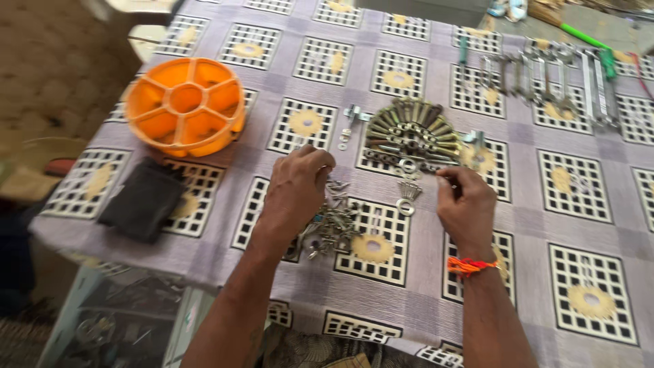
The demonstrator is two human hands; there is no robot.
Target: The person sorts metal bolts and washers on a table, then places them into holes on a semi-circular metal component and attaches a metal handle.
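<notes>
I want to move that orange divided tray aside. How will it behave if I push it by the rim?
The orange tray looks like thin plastic with empty compartments, so probably light and easy to shove. Its wide, low, round shape makes tipping unlikely. On the patterned tablecloth it may drag and bunch the cloth rather than glide.

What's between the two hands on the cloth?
Head view: between left hand and right hand lie loose screws and washers on the tablecloth.
</notes>
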